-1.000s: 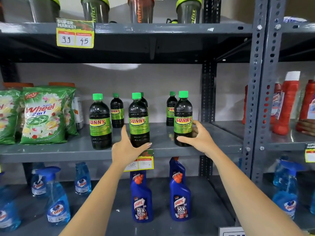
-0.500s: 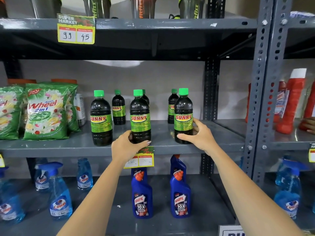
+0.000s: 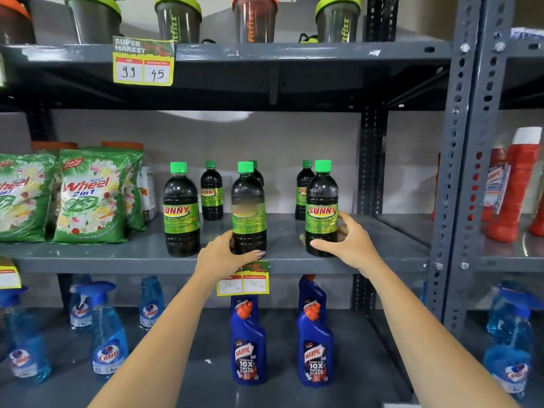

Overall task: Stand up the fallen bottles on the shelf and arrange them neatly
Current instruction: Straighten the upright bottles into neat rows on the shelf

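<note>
Head view: left hand [image 3: 222, 254], open and reaching a second ago, now grips the middle bottle [image 3: 248, 209] at its base; right hand [image 3: 347, 241] still clasps the right bottle [image 3: 321, 209]; all stand upright on the shelf [image 3: 88, 256], so only aligning remains.
</note>
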A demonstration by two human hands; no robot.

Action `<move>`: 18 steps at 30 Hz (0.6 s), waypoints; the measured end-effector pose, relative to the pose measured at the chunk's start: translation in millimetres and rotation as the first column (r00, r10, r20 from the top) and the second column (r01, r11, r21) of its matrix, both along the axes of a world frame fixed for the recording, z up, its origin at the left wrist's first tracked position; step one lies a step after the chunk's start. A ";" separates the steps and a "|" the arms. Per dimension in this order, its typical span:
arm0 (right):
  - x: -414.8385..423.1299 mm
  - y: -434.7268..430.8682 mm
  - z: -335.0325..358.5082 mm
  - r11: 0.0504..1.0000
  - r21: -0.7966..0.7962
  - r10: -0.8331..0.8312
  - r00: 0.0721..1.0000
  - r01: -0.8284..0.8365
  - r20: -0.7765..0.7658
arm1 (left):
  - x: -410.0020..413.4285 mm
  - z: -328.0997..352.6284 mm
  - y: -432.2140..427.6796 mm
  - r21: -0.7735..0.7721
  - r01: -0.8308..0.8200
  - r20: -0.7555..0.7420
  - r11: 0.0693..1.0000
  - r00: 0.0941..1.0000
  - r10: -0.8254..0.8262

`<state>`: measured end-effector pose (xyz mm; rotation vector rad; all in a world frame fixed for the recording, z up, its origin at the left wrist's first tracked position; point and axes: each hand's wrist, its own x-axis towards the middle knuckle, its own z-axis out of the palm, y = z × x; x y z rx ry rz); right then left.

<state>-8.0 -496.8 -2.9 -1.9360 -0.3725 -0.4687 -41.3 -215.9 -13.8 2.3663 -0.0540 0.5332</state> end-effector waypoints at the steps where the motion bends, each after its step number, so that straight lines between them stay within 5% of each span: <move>1: -1.3 -0.2 0.8 1.000 -0.004 -0.001 1.000 0.001 0.009 | -1.4 0.2 0.0 -0.018 0.032 -0.018 0.999 0.999 -0.032; 4: -7.7 1.7 -2.3 0.979 0.196 -0.068 0.994 0.049 0.087 | -8.8 2.0 0.0 -0.163 0.065 0.021 0.984 0.998 -0.062; 6: -16.4 8.5 -13.7 0.917 0.369 -0.283 0.900 0.152 0.332 | -17.6 2.0 4.4 -0.241 -0.003 0.243 0.971 0.968 0.063; 8: -27.6 25.0 -22.4 0.889 0.395 -0.437 0.690 0.233 0.577 | -31.6 2.6 14.9 -0.300 -0.077 0.529 0.951 0.816 0.233; 10: -36.9 52.8 -23.1 0.932 0.279 -0.363 0.644 0.233 0.674 | -37.0 2.3 34.6 -0.349 -0.152 0.661 0.925 0.659 0.358; 12: -40.1 88.0 -18.5 0.970 0.123 -0.242 0.767 0.211 0.594 | -31.7 -1.6 60.9 -0.368 -0.190 0.619 0.910 0.680 0.393; 15: -31.4 125.8 -6.6 0.979 -0.073 -0.172 0.960 0.192 0.223 | -22.1 -6.7 91.6 -0.259 -0.227 0.320 0.939 0.897 0.305; 18: -22.5 143.6 -0.6 0.982 -0.140 -0.127 0.992 0.129 0.022 | -17.6 -16.3 101.7 -0.058 -0.211 0.231 0.976 0.948 0.219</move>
